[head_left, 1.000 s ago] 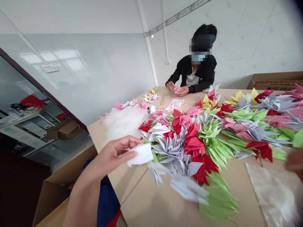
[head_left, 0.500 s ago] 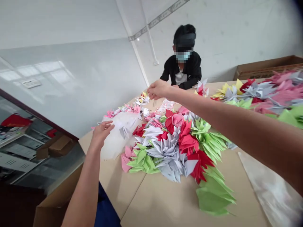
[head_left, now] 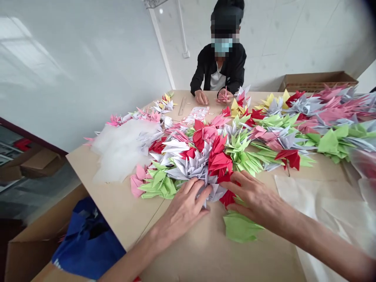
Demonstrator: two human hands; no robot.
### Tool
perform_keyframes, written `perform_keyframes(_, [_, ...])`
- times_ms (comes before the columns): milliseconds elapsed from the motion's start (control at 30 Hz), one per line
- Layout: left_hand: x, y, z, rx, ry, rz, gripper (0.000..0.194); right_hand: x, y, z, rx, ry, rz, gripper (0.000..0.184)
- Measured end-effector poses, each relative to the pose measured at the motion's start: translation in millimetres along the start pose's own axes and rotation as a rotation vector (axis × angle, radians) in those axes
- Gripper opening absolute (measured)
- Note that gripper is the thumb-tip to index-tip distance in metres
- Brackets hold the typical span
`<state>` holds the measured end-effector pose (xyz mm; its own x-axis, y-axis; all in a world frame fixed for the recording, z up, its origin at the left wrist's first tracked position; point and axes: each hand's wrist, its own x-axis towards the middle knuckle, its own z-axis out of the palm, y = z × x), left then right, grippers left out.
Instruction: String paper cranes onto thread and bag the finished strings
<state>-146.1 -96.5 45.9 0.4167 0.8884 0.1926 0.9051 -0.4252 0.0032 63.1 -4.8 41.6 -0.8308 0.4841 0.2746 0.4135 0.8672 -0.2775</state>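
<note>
A heap of pointed, folded paper pieces that look like origami cranes covers the middle of the table in bunches. My left hand (head_left: 188,201) rests at the near edge of the grey bunch (head_left: 189,164), fingers apart and fingertips against the paper. Over the red pieces (head_left: 219,161) and their near end, my right hand (head_left: 249,196) spreads its fingers. Beneath that hand a light green bunch (head_left: 242,227) sticks out towards me. Whether either hand grips any paper cannot be made out; both look open. Another green bunch (head_left: 160,182) lies left of my left hand.
Thin white sheeting (head_left: 117,149) lies at the left, with more translucent sheeting (head_left: 320,211) at the right. Across the table (head_left: 205,254), a person (head_left: 219,58) holds a small pink folded piece. A cardboard box (head_left: 44,223) with blue cloth (head_left: 88,243) stands below the left edge.
Both hands have come down and inward from the raised, spread-apart position to the near edge of the heap. The view has tilted lower, and the other person's hands now show.
</note>
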Motion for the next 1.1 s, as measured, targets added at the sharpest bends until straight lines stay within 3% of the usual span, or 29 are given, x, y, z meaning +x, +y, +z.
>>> perform_keyframes(133, [-6.4, -4.2, 7.6, -0.046, -0.033, 0.046, 0.020, -4.7, 8.9, 14.8, -0.047, -0.006, 0.049, 0.024])
perform_keyframes(333, [-32.3, -4.5, -4.7, -0.139, -0.009, 0.127, 0.013, -10.3, 23.8, -3.8, 0.054, 0.059, 0.015, 0.027])
perform_keyframes(500, [-37.4, -6.6, -14.2, -0.200, 0.199, 0.096, 0.004, 23.8, -6.6, -18.0, 0.073, 0.185, -0.095, 0.023])
perform_keyframes(600, [-31.9, -14.9, -17.8, -0.181, 0.336, -0.078, 0.014, 53.4, -21.1, -10.3, -0.084, 0.145, -0.210, 0.023])
perform_keyframes(667, [-26.3, -21.6, -19.0, -0.123, 0.300, -0.208, 0.022, 69.3, -20.8, 0.6, -0.192, 0.109, -0.320, 0.029])
perform_keyframes(733, [-21.4, -27.4, -18.8, -0.071, 0.189, -0.276, 0.028, 78.5, -13.5, 11.3, -0.265, 0.071, -0.388, 0.029])
perform_keyframes(900, [-21.3, -33.8, -14.0, -0.101, -0.037, -0.211, 0.025, 75.4, 14.0, 21.9, -0.323, 0.013, -0.391, 0.031])
perform_keyframes(1000, [-27.9, -35.6, -13.2, -0.161, -0.058, -0.166, 0.017, 68.1, 24.2, 20.3, -0.313, 0.029, -0.374, 0.039])
perform_keyframes(1100, [-33.8, -38.7, -14.2, -0.209, 0.001, -0.149, 0.018, 63.8, 28.0, 18.3, -0.282, 0.035, -0.372, 0.044])
